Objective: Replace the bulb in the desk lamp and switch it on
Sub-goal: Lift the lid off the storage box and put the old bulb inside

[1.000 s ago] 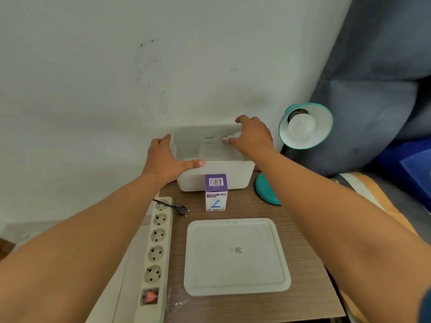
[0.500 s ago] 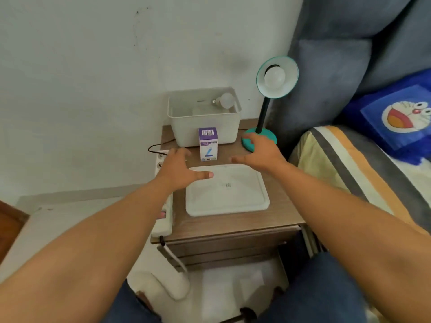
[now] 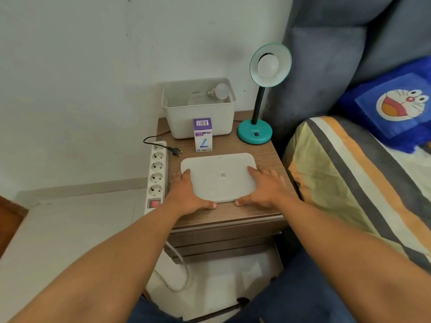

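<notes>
A teal desk lamp (image 3: 254,134) stands at the back right of the wooden nightstand (image 3: 268,157), its shade turned toward me with a white bulb (image 3: 268,65) screwed in. Another white bulb (image 3: 220,91) lies inside the open white box (image 3: 198,117) at the back. A purple-and-white bulb carton (image 3: 203,134) stands in front of the box. The flat white lid (image 3: 219,178) lies on the near half of the nightstand. My left hand (image 3: 186,194) grips its left edge and my right hand (image 3: 265,190) grips its right edge, thumbs at the near rim.
A white power strip (image 3: 156,176) with a red switch lies along the nightstand's left edge; the lamp's black plug (image 3: 175,150) rests unplugged beside it. A bed with a striped blanket (image 3: 349,183) and a blue cartoon pillow (image 3: 396,106) is on the right. A grey headboard rises behind the lamp.
My right hand left the bulb in the box and my left hand left the box's rim. Both hands came back and took hold of the lid's sides. The view pulled back and down.
</notes>
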